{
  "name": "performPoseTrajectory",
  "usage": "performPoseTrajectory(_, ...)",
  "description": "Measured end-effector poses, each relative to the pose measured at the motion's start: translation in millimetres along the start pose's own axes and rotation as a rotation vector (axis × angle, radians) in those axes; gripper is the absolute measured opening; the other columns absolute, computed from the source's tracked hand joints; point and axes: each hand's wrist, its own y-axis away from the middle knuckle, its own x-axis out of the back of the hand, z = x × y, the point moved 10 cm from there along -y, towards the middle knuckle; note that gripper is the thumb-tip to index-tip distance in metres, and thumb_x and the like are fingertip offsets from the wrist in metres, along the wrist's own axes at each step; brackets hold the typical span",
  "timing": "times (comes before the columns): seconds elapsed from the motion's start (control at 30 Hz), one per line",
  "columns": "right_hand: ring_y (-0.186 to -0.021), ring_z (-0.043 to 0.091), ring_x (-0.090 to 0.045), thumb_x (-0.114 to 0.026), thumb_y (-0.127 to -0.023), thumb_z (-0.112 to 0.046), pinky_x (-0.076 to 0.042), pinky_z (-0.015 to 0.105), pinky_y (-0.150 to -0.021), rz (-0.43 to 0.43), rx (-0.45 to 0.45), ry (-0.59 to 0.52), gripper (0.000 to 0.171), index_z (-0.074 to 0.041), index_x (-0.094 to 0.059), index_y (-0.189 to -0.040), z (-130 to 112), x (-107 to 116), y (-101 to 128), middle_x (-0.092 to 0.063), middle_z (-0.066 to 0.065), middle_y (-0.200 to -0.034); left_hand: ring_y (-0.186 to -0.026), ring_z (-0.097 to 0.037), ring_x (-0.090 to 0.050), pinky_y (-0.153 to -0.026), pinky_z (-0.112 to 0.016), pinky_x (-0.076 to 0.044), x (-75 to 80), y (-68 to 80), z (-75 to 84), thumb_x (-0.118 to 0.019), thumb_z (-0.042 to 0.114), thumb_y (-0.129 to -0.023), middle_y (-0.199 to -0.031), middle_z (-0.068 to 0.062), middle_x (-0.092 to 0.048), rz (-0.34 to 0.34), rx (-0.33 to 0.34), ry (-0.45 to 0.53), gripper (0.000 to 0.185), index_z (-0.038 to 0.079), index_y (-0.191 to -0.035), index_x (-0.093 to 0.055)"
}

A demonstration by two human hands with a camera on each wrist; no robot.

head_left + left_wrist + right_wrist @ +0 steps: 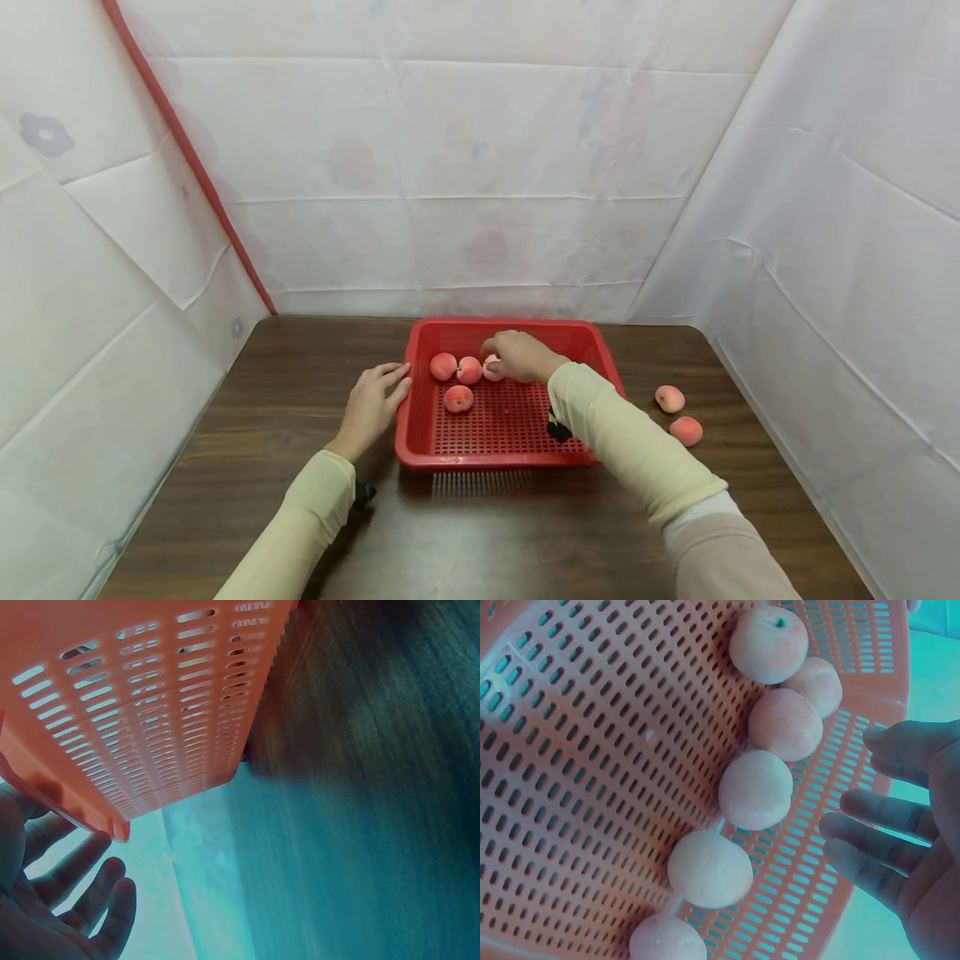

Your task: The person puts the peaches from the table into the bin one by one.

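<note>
A red perforated plastic basket (491, 460) stands on the table. Inside it are several peaches (459, 398), mostly lined up along the far wall, as the right wrist view shows too (710, 868). My left hand (375, 400) touches the basket's left rim with loosely extended fingers (114, 881). Over the far part of the basket is my right hand (521, 356), its back hiding some peaches in the head view. In the right wrist view its fingers (866, 840) are spread beside the row, apart from the fruit, with nothing held.
Two more peaches, one farther back (670, 398) and one nearer (686, 431), lie on the dark wooden table (292, 400) right of the basket. White patterned sheets (450, 167) hang behind and at both sides. A red strip (187, 154) runs down the left corner.
</note>
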Motion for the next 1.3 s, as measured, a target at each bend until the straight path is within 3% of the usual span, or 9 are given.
performPoseTrajectory(0.27,-0.117,0.024,-0.061,-0.061,-0.096,-0.021,-0.049,0.042,-0.099,0.034,-0.055,-0.002,0.037,-0.009,-0.062,-0.131,15.6,17.0,8.3,-0.064,0.007,-0.129,-0.115,-0.036,-0.055,-0.098,-0.055,-0.045,-1.6,-4.2,1.1,-0.063,0.021,-0.095,-0.125,-0.017,-0.064,0.001,-0.010,-0.004,0.038,0.005,-0.129,-0.064)
performPoseTrajectory(0.8,-0.103,0.027,-0.066,-0.064,-0.093,-0.021,-0.051,0.043,-0.091,0.142,-0.045,0.034,0.033,-0.006,-0.067,-0.121,41.3,59.3,23.5,-0.071,0.010,-0.110,-0.117,-0.036,-0.054,-0.100,-0.056,-0.044,-1.5,-7.5,0.0,-0.064,0.022,-0.095,-0.126,-0.017,-0.064,0.004,0.005,-0.005,0.038,0.005,-0.129,-0.064)
performPoseTrajectory(1.3,-0.103,0.032,-0.061,-0.062,-0.094,-0.019,-0.050,0.047,-0.089,0.116,-0.169,-0.017,0.036,-0.001,-0.062,-0.125,78.3,81.0,37.5,-0.065,0.020,-0.112,-0.117,-0.036,-0.054,-0.099,-0.055,-0.045,1.2,-6.9,-2.5,-0.065,0.022,-0.094,-0.125,-0.017,-0.065,0.022,0.004,0.003,0.038,0.005,-0.128,-0.064)
